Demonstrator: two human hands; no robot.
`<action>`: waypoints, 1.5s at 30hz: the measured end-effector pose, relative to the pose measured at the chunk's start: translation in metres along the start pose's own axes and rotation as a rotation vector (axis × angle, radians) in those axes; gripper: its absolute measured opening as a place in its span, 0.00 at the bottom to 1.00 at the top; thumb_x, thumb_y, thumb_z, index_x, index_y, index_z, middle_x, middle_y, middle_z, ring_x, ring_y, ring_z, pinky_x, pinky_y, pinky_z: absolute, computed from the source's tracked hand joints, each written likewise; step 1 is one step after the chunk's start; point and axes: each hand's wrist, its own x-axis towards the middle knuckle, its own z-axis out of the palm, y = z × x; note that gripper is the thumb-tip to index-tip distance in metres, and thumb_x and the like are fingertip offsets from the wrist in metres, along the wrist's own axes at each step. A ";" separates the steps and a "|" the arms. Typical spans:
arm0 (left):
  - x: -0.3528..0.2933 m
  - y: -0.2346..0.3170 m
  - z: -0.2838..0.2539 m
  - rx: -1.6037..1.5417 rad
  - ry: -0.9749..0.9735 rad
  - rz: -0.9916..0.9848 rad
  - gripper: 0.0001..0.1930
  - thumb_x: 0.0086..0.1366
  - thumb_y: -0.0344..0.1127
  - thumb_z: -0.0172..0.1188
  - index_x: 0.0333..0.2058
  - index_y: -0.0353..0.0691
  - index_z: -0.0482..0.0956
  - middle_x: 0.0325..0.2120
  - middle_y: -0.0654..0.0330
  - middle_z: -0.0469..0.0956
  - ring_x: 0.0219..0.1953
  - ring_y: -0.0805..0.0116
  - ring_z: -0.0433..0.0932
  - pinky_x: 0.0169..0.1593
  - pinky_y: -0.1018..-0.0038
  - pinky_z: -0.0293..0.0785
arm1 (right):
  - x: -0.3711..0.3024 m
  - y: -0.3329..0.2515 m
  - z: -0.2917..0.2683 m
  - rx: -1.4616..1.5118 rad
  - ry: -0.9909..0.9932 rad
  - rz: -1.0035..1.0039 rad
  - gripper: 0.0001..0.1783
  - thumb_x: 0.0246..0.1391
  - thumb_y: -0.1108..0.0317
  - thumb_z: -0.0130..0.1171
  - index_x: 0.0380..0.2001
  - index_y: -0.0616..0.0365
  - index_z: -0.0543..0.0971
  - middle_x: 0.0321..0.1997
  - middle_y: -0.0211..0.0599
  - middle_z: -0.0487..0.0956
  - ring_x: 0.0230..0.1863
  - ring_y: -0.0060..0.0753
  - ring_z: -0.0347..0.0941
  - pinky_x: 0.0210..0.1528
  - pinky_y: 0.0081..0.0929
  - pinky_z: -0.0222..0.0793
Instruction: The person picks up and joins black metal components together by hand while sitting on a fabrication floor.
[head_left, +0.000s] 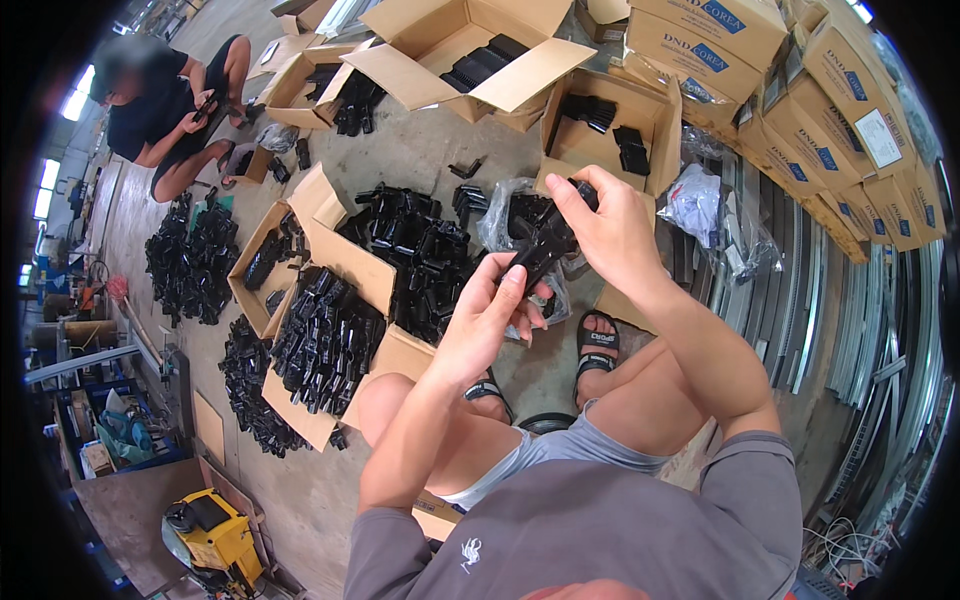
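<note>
Stacked cartons stand at the right of a concrete floor. The large open box, flaps spread outward, contains black parts in rows; the smaller open box beside it contains two groups. A broad heap of loose parts remains outside, so the work appears only partly done. Floor shows between heap and large box; rims and flaps border the room for moving. The right hand grasps the upper end of one black part, the left hand its lower end, before a plastic bag.
</note>
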 end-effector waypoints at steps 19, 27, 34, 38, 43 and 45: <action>-0.006 0.009 -0.010 -0.202 0.100 -0.073 0.17 0.76 0.50 0.43 0.50 0.44 0.67 0.28 0.64 0.69 0.21 0.80 0.63 0.22 0.84 0.56 | 0.000 0.005 0.011 0.254 -0.180 0.020 0.17 0.69 0.55 0.51 0.38 0.60 0.77 0.25 0.22 0.74 0.24 0.09 0.68 0.25 0.14 0.64; -0.006 0.012 -0.016 -0.325 0.061 -0.069 0.14 0.75 0.46 0.48 0.50 0.43 0.66 0.30 0.61 0.69 0.21 0.78 0.64 0.20 0.84 0.57 | -0.005 0.005 0.018 0.390 -0.135 -0.014 0.16 0.69 0.57 0.50 0.41 0.61 0.77 0.27 0.25 0.76 0.26 0.13 0.70 0.27 0.17 0.67; -0.005 0.005 -0.006 0.015 0.275 0.133 0.15 0.78 0.46 0.41 0.46 0.41 0.68 0.25 0.66 0.70 0.19 0.81 0.63 0.22 0.82 0.59 | -0.011 0.003 0.023 0.325 -0.057 0.001 0.17 0.68 0.57 0.51 0.40 0.62 0.77 0.28 0.29 0.79 0.25 0.16 0.73 0.27 0.20 0.69; 0.000 -0.002 -0.006 0.284 0.401 0.292 0.17 0.79 0.45 0.37 0.42 0.38 0.70 0.21 0.66 0.70 0.19 0.81 0.64 0.23 0.79 0.61 | -0.016 0.004 0.028 0.375 -0.077 0.096 0.18 0.69 0.56 0.51 0.39 0.62 0.76 0.27 0.29 0.78 0.25 0.17 0.72 0.27 0.20 0.69; 0.004 -0.006 -0.004 0.484 0.491 0.352 0.19 0.79 0.46 0.39 0.37 0.36 0.70 0.15 0.63 0.69 0.18 0.78 0.68 0.22 0.75 0.63 | -0.022 0.006 0.032 0.467 -0.055 0.206 0.18 0.69 0.55 0.50 0.37 0.62 0.75 0.25 0.28 0.75 0.24 0.17 0.70 0.26 0.20 0.69; 0.003 -0.003 -0.003 0.537 0.500 0.358 0.20 0.78 0.46 0.40 0.35 0.35 0.70 0.14 0.62 0.69 0.18 0.77 0.69 0.22 0.74 0.64 | -0.023 0.006 0.033 0.509 -0.050 0.218 0.18 0.69 0.55 0.50 0.36 0.61 0.75 0.25 0.27 0.74 0.23 0.16 0.69 0.25 0.20 0.67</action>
